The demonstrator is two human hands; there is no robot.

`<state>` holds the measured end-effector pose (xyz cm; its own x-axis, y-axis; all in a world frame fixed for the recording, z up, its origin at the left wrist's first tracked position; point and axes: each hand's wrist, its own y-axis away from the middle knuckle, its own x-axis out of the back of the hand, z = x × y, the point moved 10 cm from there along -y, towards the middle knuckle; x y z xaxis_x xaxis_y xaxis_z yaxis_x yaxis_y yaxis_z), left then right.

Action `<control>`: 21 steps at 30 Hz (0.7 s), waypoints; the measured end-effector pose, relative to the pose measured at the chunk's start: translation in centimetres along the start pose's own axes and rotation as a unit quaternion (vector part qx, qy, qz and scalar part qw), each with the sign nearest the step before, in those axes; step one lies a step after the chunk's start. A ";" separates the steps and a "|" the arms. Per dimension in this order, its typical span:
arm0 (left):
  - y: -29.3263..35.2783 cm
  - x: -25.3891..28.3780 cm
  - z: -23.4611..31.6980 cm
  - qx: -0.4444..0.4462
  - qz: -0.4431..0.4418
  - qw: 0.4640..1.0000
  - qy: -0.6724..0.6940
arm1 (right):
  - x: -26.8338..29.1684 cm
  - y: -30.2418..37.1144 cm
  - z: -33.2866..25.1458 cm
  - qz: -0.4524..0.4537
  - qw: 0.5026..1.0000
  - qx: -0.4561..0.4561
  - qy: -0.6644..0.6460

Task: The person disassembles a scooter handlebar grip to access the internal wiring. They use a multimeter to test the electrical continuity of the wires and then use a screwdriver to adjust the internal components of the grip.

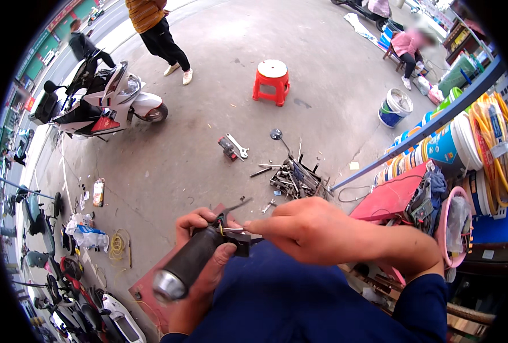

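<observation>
My left hand (208, 263) is wrapped round a black handlebar grip (194, 257) with a silver end cap facing down and to the left. At its upper end are a black block-shaped part (237, 243), a few thin wires and a dark thin piece sticking out to the right. My right hand (305, 228) is closed in a pinch on a thin silver rod (233, 230), whose tip lies against the grip's upper end. My fingers hide the rest of the rod. On the ground beyond lies a pile of metal tools (297, 177).
An adjustable wrench (238, 146) and a red-black tool (228, 150) lie ahead. Behind them stands a red stool (272, 86). A white scooter (105, 103) is parked left; people are in the background. Paint buckets (448, 143), yellow hose (497, 154) and a pink basin (445, 228) crowd the right.
</observation>
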<state>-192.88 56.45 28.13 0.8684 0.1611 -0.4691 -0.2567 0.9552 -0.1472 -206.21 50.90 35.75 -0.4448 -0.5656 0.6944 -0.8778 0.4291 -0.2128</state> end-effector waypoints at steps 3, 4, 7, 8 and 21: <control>0.0 0.0 -1.2 0.033 -0.003 0.997 0.070 | -0.3 1.1 -0.4 0.071 0.994 0.051 0.064; -0.1 0.2 -1.8 0.037 0.001 0.996 0.086 | -0.1 1.3 -0.8 0.096 0.988 0.070 0.095; 0.1 -0.4 -1.9 0.062 -0.004 0.993 0.101 | 0.2 1.7 -2.0 0.087 0.975 0.093 0.184; 0.1 -0.4 -1.7 0.046 -0.020 0.997 0.059 | 0.1 1.6 -1.3 0.067 0.987 0.062 0.135; 0.1 -4.1 -2.1 -0.007 -0.200 0.923 -0.330 | -5.1 3.0 6.2 -0.117 0.935 -0.259 -0.212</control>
<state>-197.35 55.36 28.21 0.9630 -0.0825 0.2567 0.1381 0.9686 -0.2067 -207.62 50.69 27.27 -0.3781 -0.8680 0.3219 -0.8053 0.4798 0.3482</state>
